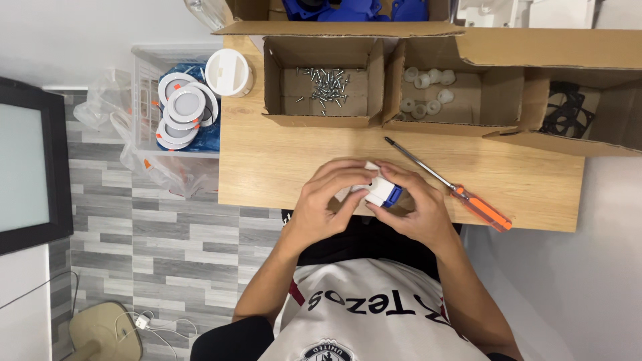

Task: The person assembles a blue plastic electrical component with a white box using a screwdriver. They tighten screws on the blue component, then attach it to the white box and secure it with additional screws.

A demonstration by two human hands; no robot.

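We count two hands, left hand and right hand, at the near edge of the surface, sharing one white-and-blue part. One screwdriver with an orange handle near the right edge. Three open cardboard boxes along the far edge: one screw box, too many screws to count; one box of white caps, roughly nine; one box of black parts, number unclear. One white cylinder at the far left corner. One clear bin off the left edge, with about four round white lamps.
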